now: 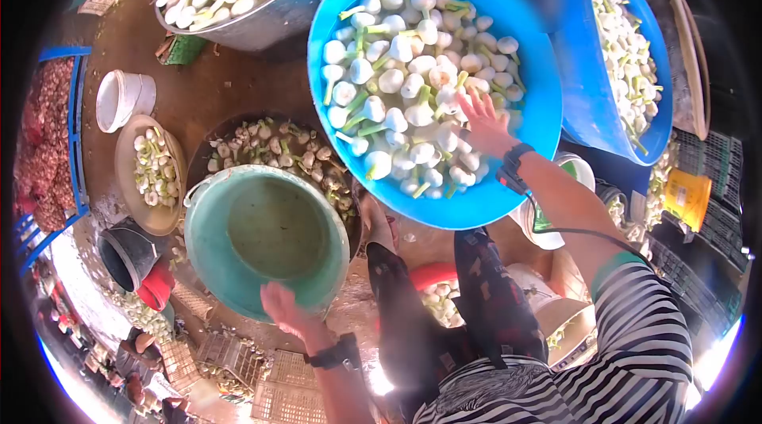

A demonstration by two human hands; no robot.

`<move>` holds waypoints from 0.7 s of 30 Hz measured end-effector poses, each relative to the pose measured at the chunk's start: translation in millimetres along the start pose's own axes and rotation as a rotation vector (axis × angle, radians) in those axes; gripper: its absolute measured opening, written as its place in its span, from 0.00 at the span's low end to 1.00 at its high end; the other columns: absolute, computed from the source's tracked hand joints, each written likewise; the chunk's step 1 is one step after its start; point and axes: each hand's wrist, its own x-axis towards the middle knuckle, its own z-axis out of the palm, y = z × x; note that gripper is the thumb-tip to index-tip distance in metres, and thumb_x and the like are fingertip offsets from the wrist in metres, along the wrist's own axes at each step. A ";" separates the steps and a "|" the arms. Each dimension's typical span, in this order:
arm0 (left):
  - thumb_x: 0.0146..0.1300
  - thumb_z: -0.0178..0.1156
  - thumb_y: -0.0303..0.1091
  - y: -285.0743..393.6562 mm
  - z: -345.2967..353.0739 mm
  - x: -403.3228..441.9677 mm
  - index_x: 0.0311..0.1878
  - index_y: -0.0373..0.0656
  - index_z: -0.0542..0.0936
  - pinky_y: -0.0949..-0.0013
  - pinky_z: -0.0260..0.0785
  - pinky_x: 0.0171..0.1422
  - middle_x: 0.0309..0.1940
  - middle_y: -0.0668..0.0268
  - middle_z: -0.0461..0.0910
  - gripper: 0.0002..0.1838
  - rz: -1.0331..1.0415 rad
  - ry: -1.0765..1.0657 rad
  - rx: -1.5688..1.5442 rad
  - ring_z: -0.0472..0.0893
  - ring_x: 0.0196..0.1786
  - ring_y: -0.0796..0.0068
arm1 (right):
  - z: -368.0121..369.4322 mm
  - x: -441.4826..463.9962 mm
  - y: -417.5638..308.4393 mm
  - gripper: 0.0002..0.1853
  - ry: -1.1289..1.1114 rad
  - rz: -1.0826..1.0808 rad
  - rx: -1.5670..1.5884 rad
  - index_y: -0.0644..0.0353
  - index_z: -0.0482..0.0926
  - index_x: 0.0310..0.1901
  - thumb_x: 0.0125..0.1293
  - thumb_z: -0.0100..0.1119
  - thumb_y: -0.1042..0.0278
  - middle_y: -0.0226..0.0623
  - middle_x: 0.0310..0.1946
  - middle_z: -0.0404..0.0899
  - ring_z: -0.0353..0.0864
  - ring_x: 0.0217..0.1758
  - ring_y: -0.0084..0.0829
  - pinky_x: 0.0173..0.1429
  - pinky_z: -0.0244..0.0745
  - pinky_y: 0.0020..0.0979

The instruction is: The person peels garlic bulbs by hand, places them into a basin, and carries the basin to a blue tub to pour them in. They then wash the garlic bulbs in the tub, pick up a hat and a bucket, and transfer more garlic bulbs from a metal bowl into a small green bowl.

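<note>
A large blue basin (528, 186) holds water and many white garlic bulbs (413, 84) with cut green stems. Spread flat over the bulbs at its right side is my right hand (486, 126), fingers apart and holding nothing. My left hand (287, 311) is slightly blurred and grips the near rim of a green tub (208, 265); some of its fingers are hidden. The tub stands to the left of the blue basin, and no bulbs show inside it. Behind the tub, a dark wide container (238, 124) of browner, dirtier bulbs is partly covered.
A metal vat (262, 27) of bulbs stands at the upper left, and a second blue tub (571, 91) of bulbs at the right. A tan basin (127, 178), white bucket (115, 103), black bucket (131, 257) and yellow container (687, 198) surround me. Crates (290, 392) lie lower left.
</note>
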 end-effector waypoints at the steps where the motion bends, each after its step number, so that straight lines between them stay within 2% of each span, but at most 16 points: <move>1: 0.60 0.51 0.28 29.4 44.1 -12.9 0.54 0.33 0.70 0.67 0.64 0.58 0.54 0.59 0.69 0.18 0.193 -0.278 0.248 0.72 0.52 0.70 | 2.1 10.0 0.0 0.40 -0.025 0.053 -0.020 0.41 0.44 0.68 0.57 0.51 0.45 0.35 0.71 0.35 0.34 0.72 0.52 0.63 0.37 0.67; 2: 0.58 0.51 0.24 38.6 91.1 -22.3 0.51 0.32 0.72 0.69 0.64 0.57 0.49 0.58 0.74 0.16 0.538 -0.574 0.264 0.72 0.52 0.67 | 10.8 19.4 11.7 0.41 -0.025 0.049 -0.029 0.40 0.43 0.68 0.56 0.51 0.43 0.34 0.71 0.34 0.33 0.72 0.52 0.63 0.35 0.68; 3: 0.58 0.53 0.25 38.6 144.1 -35.0 0.52 0.34 0.72 0.68 0.62 0.59 0.51 0.58 0.73 0.17 0.406 -0.736 0.107 0.72 0.54 0.66 | 21.9 30.7 26.5 0.42 -0.020 0.045 -0.041 0.38 0.42 0.68 0.56 0.51 0.41 0.32 0.71 0.32 0.32 0.72 0.51 0.63 0.33 0.68; 4: 0.54 0.56 0.23 29.9 197.9 -43.3 0.56 0.35 0.69 0.66 0.58 0.63 0.58 0.57 0.66 0.23 0.441 -0.913 0.127 0.68 0.59 0.65 | 35.4 39.1 41.6 0.43 -0.019 0.046 -0.053 0.37 0.41 0.69 0.55 0.51 0.40 0.31 0.71 0.31 0.31 0.72 0.51 0.63 0.31 0.69; 5: 0.55 0.57 0.30 22.0 248.6 -45.6 0.59 0.39 0.67 0.62 0.53 0.66 0.61 0.55 0.63 0.26 0.915 -1.013 0.301 0.63 0.63 0.58 | 48.1 44.9 53.6 0.44 -0.026 0.048 -0.067 0.36 0.40 0.69 0.55 0.51 0.38 0.29 0.71 0.30 0.29 0.72 0.51 0.63 0.29 0.69; 7: 0.54 0.59 0.40 10.4 336.6 -61.9 0.60 0.50 0.68 0.50 0.45 0.68 0.63 0.54 0.59 0.28 1.159 -1.057 0.666 0.54 0.67 0.49 | 55.1 50.0 72.0 0.46 -0.026 -0.051 0.052 0.39 0.43 0.69 0.52 0.54 0.38 0.27 0.71 0.29 0.30 0.72 0.53 0.64 0.31 0.68; 9: 0.50 0.60 0.51 -26.1 387.2 -57.5 0.59 0.61 0.69 0.36 0.38 0.65 0.67 0.55 0.51 0.30 1.270 -1.079 1.002 0.44 0.69 0.44 | 60.4 64.6 83.8 0.46 -0.017 -0.134 0.189 0.42 0.45 0.68 0.51 0.57 0.41 0.26 0.71 0.30 0.29 0.72 0.54 0.64 0.33 0.68; 10: 0.46 0.62 0.56 -33.1 395.4 -52.5 0.57 0.68 0.70 0.28 0.33 0.62 0.69 0.58 0.45 0.31 1.291 -1.088 0.954 0.38 0.70 0.44 | 58.9 70.6 86.8 0.44 -0.021 -0.144 0.235 0.46 0.49 0.67 0.50 0.60 0.49 0.31 0.71 0.33 0.31 0.71 0.55 0.65 0.35 0.66; 11: 0.44 0.63 0.58 -40.4 399.9 -48.0 0.58 0.68 0.70 0.27 0.33 0.62 0.70 0.60 0.40 0.34 1.255 -1.089 1.099 0.36 0.70 0.46 | 60.2 77.5 86.0 0.43 -0.018 -0.119 0.150 0.46 0.49 0.67 0.51 0.58 0.52 0.31 0.71 0.33 0.33 0.71 0.53 0.65 0.39 0.64; 13: 0.44 0.63 0.58 -50.1 405.3 -40.5 0.57 0.67 0.71 0.28 0.33 0.62 0.70 0.61 0.38 0.33 1.227 -1.062 1.271 0.36 0.70 0.46 | 76.0 104.6 93.4 0.39 -0.005 -0.084 -0.013 0.46 0.48 0.68 0.54 0.53 0.57 0.30 0.71 0.31 0.35 0.71 0.51 0.65 0.47 0.60; 15: 0.44 0.63 0.58 -60.1 408.9 -25.3 0.56 0.66 0.72 0.29 0.35 0.63 0.70 0.61 0.38 0.33 1.270 -1.089 1.280 0.39 0.69 0.46 | 101.3 126.0 98.4 0.35 -0.106 -0.014 0.304 0.52 0.58 0.64 0.50 0.55 0.62 0.41 0.65 0.53 0.56 0.65 0.45 0.62 0.58 0.47; 16: 0.44 0.63 0.58 -66.0 413.8 -16.9 0.56 0.65 0.72 0.30 0.36 0.63 0.70 0.61 0.38 0.32 1.301 -1.100 1.274 0.41 0.69 0.45 | 88.6 130.4 100.6 0.35 -0.296 0.007 0.489 0.53 0.59 0.63 0.49 0.55 0.66 0.42 0.63 0.57 0.60 0.63 0.44 0.61 0.60 0.42; 17: 0.44 0.62 0.58 -74.1 420.1 -9.0 0.56 0.65 0.72 0.30 0.35 0.64 0.70 0.63 0.36 0.32 1.244 -1.149 1.310 0.42 0.69 0.46 | 73.9 133.3 107.0 0.35 -0.481 0.031 0.665 0.55 0.60 0.62 0.48 0.55 0.70 0.44 0.60 0.62 0.63 0.61 0.43 0.60 0.62 0.37; 19: 0.44 0.62 0.58 -82.2 428.2 -1.6 0.56 0.64 0.72 0.31 0.33 0.65 0.71 0.67 0.33 0.32 1.121 -1.247 1.379 0.45 0.69 0.48 | 84.8 140.7 113.4 0.32 -0.526 -0.067 0.631 0.55 0.63 0.60 0.49 0.55 0.70 0.43 0.57 0.65 0.66 0.57 0.42 0.57 0.65 0.38; 20: 0.47 0.57 0.60 -85.5 430.4 -1.2 0.58 0.62 0.70 0.33 0.34 0.66 0.71 0.66 0.40 0.33 1.007 -1.259 1.546 0.49 0.69 0.53 | 86.8 146.1 114.0 0.31 -0.553 -0.131 0.577 0.56 0.64 0.59 0.49 0.55 0.70 0.42 0.56 0.67 0.68 0.55 0.41 0.55 0.66 0.38; 21: 0.48 0.56 0.60 -87.5 433.3 -1.2 0.58 0.62 0.71 0.33 0.33 0.66 0.70 0.65 0.43 0.32 1.037 -1.254 1.640 0.49 0.70 0.56 | 85.6 151.7 115.8 0.29 -0.580 -0.195 0.516 0.56 0.65 0.58 0.49 0.54 0.70 0.41 0.55 0.68 0.70 0.53 0.41 0.53 0.67 0.38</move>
